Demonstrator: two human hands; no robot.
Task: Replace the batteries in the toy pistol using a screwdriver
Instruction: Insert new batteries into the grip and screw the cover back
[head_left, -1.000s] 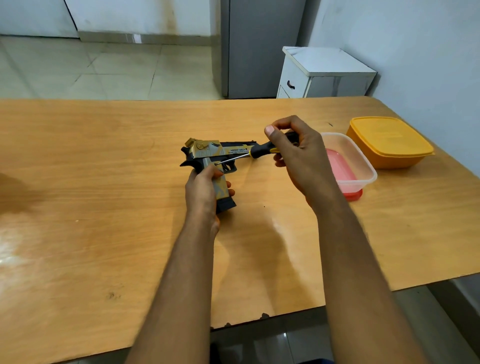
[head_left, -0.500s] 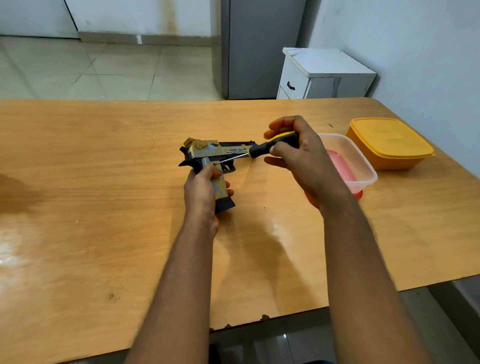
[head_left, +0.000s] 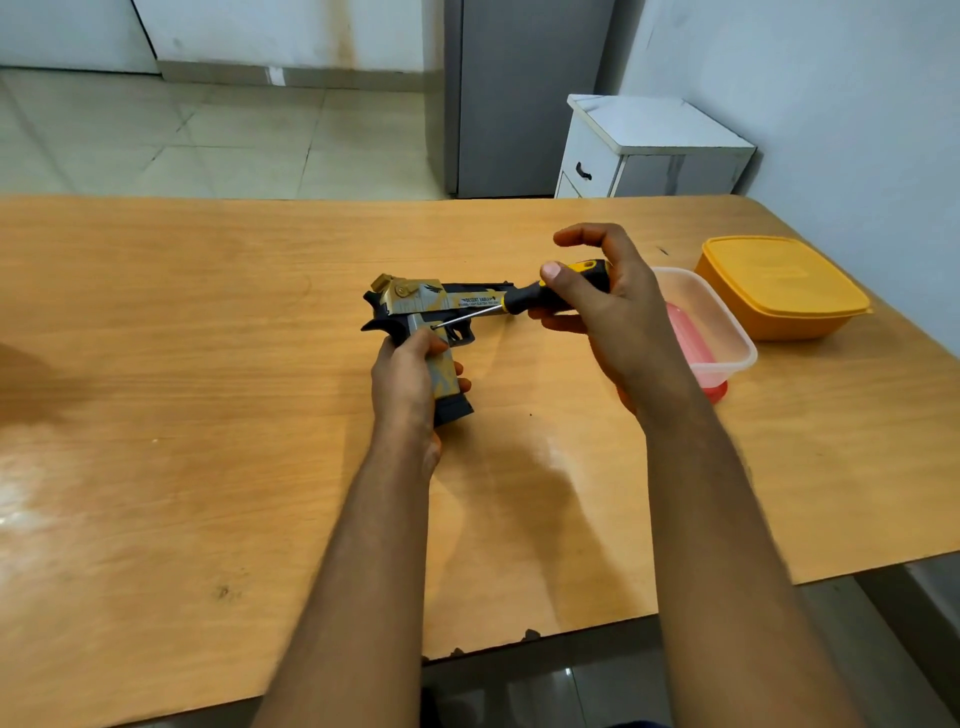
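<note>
A gold and black toy pistol (head_left: 441, 306) is held above the wooden table (head_left: 208, 415), barrel pointing right. My left hand (head_left: 410, 384) grips its handle from the left side. A screwdriver (head_left: 524, 299) with a black and yellow handle has its thin metal shaft angled down to the left, its tip at the top of the pistol's grip. My right hand (head_left: 602, 317) holds the screwdriver handle with thumb and lower fingers, while the index finger is lifted off above it.
A clear plastic container (head_left: 727, 332) with a red lid under it sits right of my right hand. A closed yellow container (head_left: 779, 286) stands further right near the wall. A white cabinet (head_left: 649, 150) stands beyond the table's far edge.
My right hand has turned on the screwdriver handle and its index finger has lifted off. The pistol and my left hand have stayed in place.
</note>
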